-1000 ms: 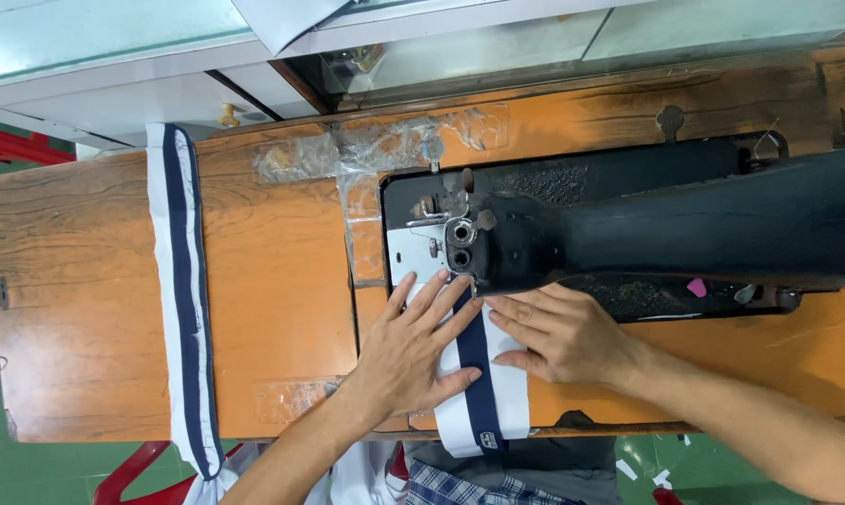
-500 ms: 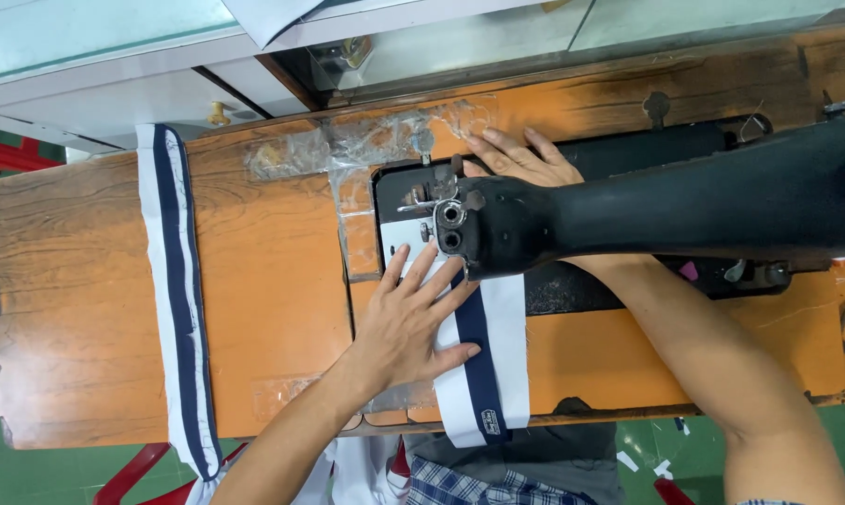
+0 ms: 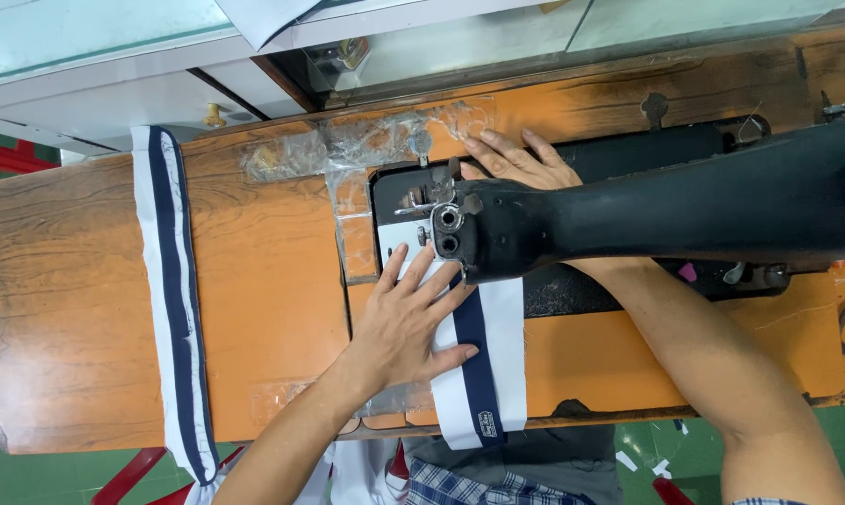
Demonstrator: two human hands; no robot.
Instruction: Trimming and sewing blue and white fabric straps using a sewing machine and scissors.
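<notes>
A white band with a navy stripe [image 3: 483, 360] lies under the head of a black sewing machine [image 3: 647, 210] and hangs over the table's front edge. My left hand [image 3: 406, 323] rests flat on the band's left side, fingers spread, just in front of the needle area [image 3: 444, 229]. My right hand [image 3: 511, 159] reaches behind the machine head, fingers flat on the table beyond it; the forearm passes under the machine arm.
A second white and navy striped band [image 3: 172, 299] is draped across the orange wooden table [image 3: 264, 281] at the left. Clear tape [image 3: 348, 150] patches the tabletop behind the machine. White cabinets stand beyond the table.
My right hand left the band in front of the needle and moved behind the machine head. My left hand stayed flat on the band.
</notes>
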